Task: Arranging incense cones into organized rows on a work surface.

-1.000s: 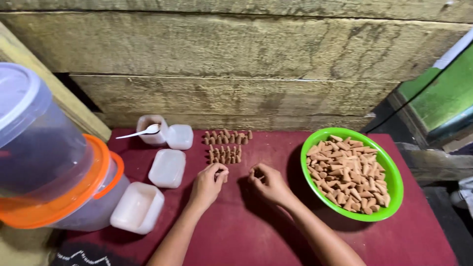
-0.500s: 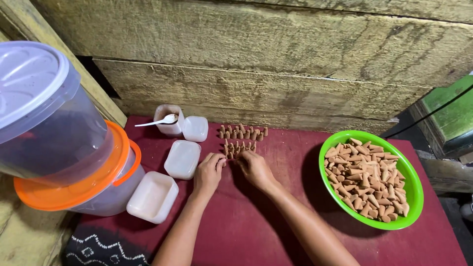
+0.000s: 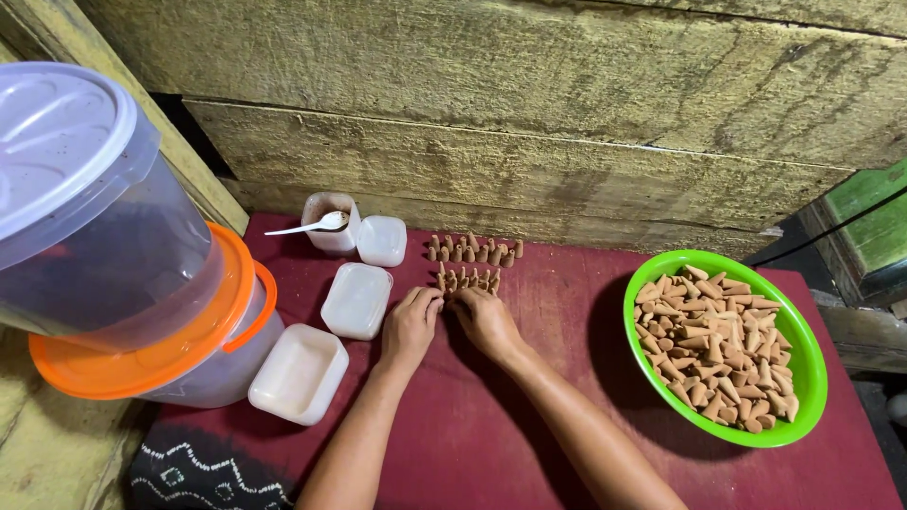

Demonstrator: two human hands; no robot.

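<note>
Both hands meet at the near row of cones (image 3: 468, 280), which runs 9-to-3 just at 12 o'clock of the fingertips. Left hand (image 3: 411, 324) and right hand (image 3: 484, 319) lie loosely curled, seemingly holding nothing.

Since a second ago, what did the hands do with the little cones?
The right hand moved left, away from the green bowl, and joined the left hand at the near row of upright cones. Both hands now touch that row; whether either has a grip on a cone cannot be told. The far row, white tubs, spoon and big lidded buckets stayed put.
</note>
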